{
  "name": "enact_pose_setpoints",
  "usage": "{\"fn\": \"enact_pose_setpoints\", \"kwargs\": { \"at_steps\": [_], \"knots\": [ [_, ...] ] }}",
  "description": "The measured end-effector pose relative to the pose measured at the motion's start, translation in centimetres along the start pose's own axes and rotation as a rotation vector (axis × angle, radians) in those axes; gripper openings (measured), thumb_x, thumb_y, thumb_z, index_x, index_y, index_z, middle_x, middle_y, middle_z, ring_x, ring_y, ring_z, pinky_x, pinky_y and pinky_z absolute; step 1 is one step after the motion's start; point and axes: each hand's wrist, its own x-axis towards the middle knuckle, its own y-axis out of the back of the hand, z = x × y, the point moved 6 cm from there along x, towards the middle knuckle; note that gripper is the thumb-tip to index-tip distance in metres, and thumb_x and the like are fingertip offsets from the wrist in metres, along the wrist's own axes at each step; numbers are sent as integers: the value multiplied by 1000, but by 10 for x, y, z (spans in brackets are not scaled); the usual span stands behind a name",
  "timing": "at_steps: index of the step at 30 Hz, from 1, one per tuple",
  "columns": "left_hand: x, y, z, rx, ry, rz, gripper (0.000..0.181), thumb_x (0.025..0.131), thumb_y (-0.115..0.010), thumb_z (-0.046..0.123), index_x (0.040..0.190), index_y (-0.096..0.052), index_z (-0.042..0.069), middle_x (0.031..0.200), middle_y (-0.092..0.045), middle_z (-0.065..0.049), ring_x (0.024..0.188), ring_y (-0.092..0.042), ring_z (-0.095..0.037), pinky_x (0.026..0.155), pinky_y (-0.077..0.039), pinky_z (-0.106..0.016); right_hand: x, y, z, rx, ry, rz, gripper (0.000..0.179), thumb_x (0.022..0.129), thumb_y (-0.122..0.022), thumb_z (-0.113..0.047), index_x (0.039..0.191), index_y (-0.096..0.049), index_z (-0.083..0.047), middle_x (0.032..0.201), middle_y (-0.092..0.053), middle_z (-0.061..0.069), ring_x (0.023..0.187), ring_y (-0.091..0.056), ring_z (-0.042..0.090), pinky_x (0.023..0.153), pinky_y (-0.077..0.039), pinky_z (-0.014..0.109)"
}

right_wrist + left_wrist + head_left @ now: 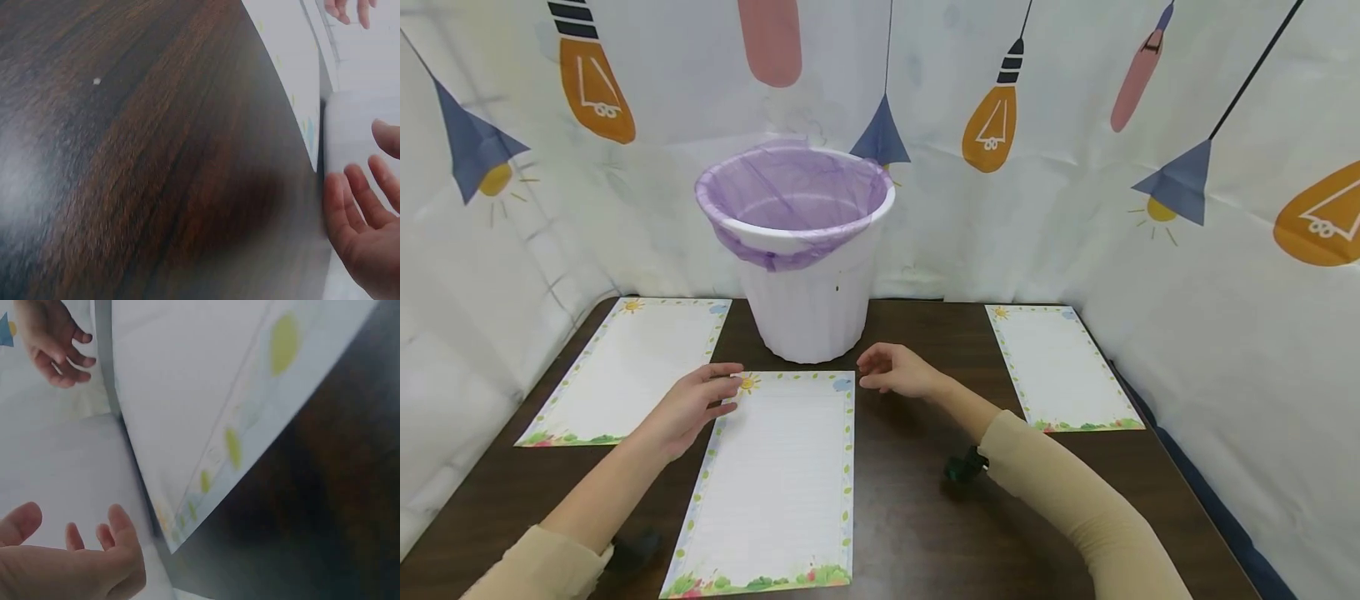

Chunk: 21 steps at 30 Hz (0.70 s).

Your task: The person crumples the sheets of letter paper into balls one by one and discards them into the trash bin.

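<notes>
A sheet of lined paper (782, 483) with a printed border of leaves, a sun and flowers lies on the dark table in front of the bin. At its far left corner, my left hand (688, 404) hovers with fingers spread and nothing in them. My right hand (898, 371) is just beyond the sheet's far right corner, fingers loosely bent and holding nothing. In the left wrist view the left hand (81, 556) shows beside the paper (181, 394). The right wrist view has the right hand (369, 231) near the sheet's corner, with the bin behind.
A white bin (812, 300) lined with a purple bag (797, 192) stands at the back of the table (925, 517). Another bordered sheet (640, 367) lies at left, and one more sheet (1063, 367) at right. A patterned cloth (1075, 200) hangs behind.
</notes>
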Motion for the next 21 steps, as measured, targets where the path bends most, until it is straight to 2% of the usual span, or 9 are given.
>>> {"fn": "enact_pose_setpoints", "kwargs": {
  "at_steps": [5, 10, 13, 16, 21],
  "knots": [
    [-15, -9, -14, 70, 55, 2, 65, 108, -56, 27, 155, -26, -7, 160, -21, -29, 142, -28, -47, 115, -27, -61, 4, -3, 10, -24, -53, 27, 34, 94, -76, -11, 124, -64, -1, 120, -65, 12, 96, -63, 20, 74, -57, 32],
    [-26, -19, -20, 151, 86, -53, 69, 105, -60, 30, 157, -27, -1, 163, -17, -29, 148, -18, -49, 115, -15, -68, 3, -2, 17, -26, -88, 34, 36, 94, -77, -13, 126, -64, -2, 124, -63, 10, 103, -63, 20, 75, -58, 33],
    [-27, -24, -21, 170, 67, -95, 72, 104, -61, 30, 157, -25, -3, 162, -18, -30, 148, -16, -50, 114, -13, -71, 2, 1, 19, -4, -91, 35, 39, 95, -75, -13, 129, -61, 0, 126, -62, 12, 103, -64, 21, 76, -58, 34],
    [-26, -28, -21, 191, 56, -113, 72, 104, -63, 29, 156, -26, -4, 161, -24, -29, 147, -23, -49, 112, -14, -73, 0, 5, 21, 4, -98, 33, 40, 96, -74, -14, 131, -60, 0, 127, -62, 13, 102, -65, 21, 77, -58, 34],
    [-24, -36, -23, 216, 70, -99, 64, 104, -63, 29, 152, -35, -1, 157, -35, -26, 143, -33, -46, 112, -15, -73, -5, 12, 28, 16, -114, 27, 39, 97, -73, -14, 131, -59, 0, 124, -64, 12, 101, -64, 21, 78, -58, 35]
  ]
}}
